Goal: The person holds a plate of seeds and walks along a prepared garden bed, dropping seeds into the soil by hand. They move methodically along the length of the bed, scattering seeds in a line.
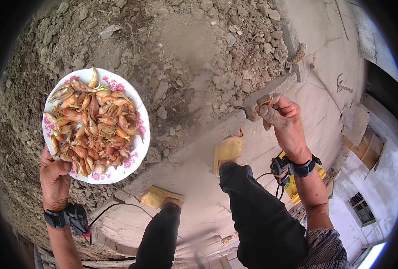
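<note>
My left hand (55,177) grips the near left rim of a white plate (138,154) with a pink flower pattern, its thumb over the edge. Heaped on the plate are many small shallot bulbs (96,123), orange-brown and papery, several with green sprouts. One paler, yellowish bulb (94,77) lies at the far rim. Out to the right, my right hand (282,114) is raised above the edge of the paving. Its soil-covered thumb and fingers pinch a small orange-brown shallot bulb (265,102), mostly hidden by the fingertips.
Loose, clumpy soil (185,58) spreads under and beyond the plate. A low edging of bricks (271,89) divides it from cracked concrete paving (315,116), where my yellow shoes (228,150) stand. A long-handled tool (327,85) lies at the right. Black cables (122,203) hang from the wrist straps.
</note>
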### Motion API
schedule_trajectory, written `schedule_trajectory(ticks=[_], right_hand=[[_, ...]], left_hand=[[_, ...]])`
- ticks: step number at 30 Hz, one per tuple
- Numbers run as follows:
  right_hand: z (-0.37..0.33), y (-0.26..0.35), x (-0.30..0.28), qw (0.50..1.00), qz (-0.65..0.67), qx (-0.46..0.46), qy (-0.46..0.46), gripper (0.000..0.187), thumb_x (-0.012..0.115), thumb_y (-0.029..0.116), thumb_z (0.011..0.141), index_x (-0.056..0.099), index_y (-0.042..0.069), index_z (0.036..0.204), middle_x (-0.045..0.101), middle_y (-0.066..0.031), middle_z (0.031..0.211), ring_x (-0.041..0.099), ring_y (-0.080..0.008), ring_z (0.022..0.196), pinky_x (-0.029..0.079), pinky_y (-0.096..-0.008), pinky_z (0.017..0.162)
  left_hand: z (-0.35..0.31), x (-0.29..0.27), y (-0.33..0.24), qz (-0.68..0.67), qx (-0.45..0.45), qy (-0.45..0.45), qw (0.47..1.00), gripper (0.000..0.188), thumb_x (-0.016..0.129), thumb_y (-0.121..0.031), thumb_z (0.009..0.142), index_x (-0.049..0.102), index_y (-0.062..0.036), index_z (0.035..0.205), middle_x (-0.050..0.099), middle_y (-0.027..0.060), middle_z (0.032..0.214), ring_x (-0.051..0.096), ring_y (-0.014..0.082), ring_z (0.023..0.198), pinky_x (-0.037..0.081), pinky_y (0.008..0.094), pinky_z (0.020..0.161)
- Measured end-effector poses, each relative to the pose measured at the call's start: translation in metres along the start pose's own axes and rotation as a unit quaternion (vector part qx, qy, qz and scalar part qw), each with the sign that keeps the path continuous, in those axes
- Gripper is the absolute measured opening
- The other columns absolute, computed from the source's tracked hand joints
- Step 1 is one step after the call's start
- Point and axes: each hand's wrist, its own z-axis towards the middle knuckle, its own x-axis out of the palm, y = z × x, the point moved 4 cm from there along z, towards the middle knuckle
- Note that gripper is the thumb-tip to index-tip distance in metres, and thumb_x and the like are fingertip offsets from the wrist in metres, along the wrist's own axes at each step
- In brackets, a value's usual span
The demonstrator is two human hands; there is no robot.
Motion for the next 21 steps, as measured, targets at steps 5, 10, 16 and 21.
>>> schedule_trajectory(ticks=[5, 10, 16, 21], right_hand=[[-0.070, -0.020, -0.022, 0.995, -0.066, 0.031, -0.074, 0.006, 0.065, 0.008, 0.085, 0.064, 0.004, 0.089, 0.066, -0.0021, 0.082, 0.052, -0.0041, 0.064, 0.041, -0.0198, 0.054], [-0.190, 0.023, -0.100, 0.983, -0.082, 0.034, -0.163, 0.004, 0.066, 0.007, 0.084, 0.064, 0.004, 0.083, 0.064, 0.0011, 0.075, 0.054, -0.0034, 0.063, 0.043, -0.0189, 0.054], [-0.368, 0.035, -0.203, 0.954, -0.023, -0.001, -0.298, 0.005, 0.066, 0.007, 0.082, 0.062, 0.003, 0.081, 0.062, -0.0012, 0.069, 0.055, -0.0061, 0.056, 0.045, -0.0203, 0.051], [-0.411, -0.022, -0.249, 0.943, 0.015, 0.019, -0.331, 0.008, 0.059, 0.008, 0.085, 0.061, 0.002, 0.079, 0.061, -0.0042, 0.067, 0.055, -0.0086, 0.050, 0.046, -0.0211, 0.044]], left_hand=[[-0.078, -0.009, -0.019, 0.000, -0.002, -0.020, 1.000, 0.063, 0.055, 0.006, 0.066, 0.045, 0.0028, 0.128, 0.058, 0.0123, 0.121, 0.058, 0.0235, 0.107, 0.045, 0.0343, 0.095], [-0.188, 0.004, -0.050, -0.056, -0.002, -0.027, 0.998, 0.061, 0.051, 0.009, 0.063, 0.049, 0.0031, 0.124, 0.060, 0.0105, 0.116, 0.060, 0.0210, 0.099, 0.049, 0.0332, 0.087], [-0.327, 0.067, -0.060, -0.132, 0.090, -0.041, 0.986, 0.064, 0.052, 0.010, 0.063, 0.047, 0.0038, 0.126, 0.060, 0.0129, 0.117, 0.061, 0.0240, 0.100, 0.048, 0.0356, 0.090], [-0.403, 0.115, -0.046, -0.190, 0.118, -0.070, 0.972, 0.067, 0.053, 0.009, 0.060, 0.046, 0.0043, 0.126, 0.057, 0.0162, 0.121, 0.058, 0.0299, 0.108, 0.045, 0.0410, 0.096]])
